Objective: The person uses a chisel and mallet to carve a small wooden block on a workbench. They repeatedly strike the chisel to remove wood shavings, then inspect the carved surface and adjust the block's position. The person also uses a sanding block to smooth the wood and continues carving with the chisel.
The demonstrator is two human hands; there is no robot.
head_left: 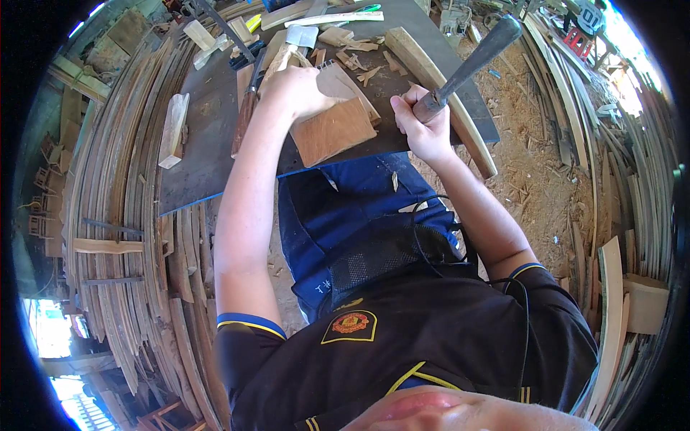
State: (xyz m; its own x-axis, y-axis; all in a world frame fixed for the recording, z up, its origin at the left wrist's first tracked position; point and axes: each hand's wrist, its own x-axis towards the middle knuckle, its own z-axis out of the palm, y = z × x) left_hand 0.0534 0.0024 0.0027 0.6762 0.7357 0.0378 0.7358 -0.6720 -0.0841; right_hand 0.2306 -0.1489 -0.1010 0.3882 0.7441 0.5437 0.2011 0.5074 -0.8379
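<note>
My left hand [295, 93] is closed over the upper left edge of a flat wooden block [334, 135], its fingertips partly hidden. The block lies at the table's near edge, just above my lap. My right hand [425, 128] is wrapped round the lower end of a long dark tool [478, 61]. This tool slants up to the right and widens toward its far end; its exact kind is unclear. Left of the block lies a tool with a brown wooden handle [244, 121]. A grey square metal blade [302, 36] sits beyond my left hand.
The dark table [208, 154] carries wood chips [369, 75], a pale wooden offcut [174, 129] and a long curved timber [438, 90] beside my right hand. Long boards [108, 201] are stacked at left, with more planks [632, 179] at right. Shavings cover the floor [535, 151].
</note>
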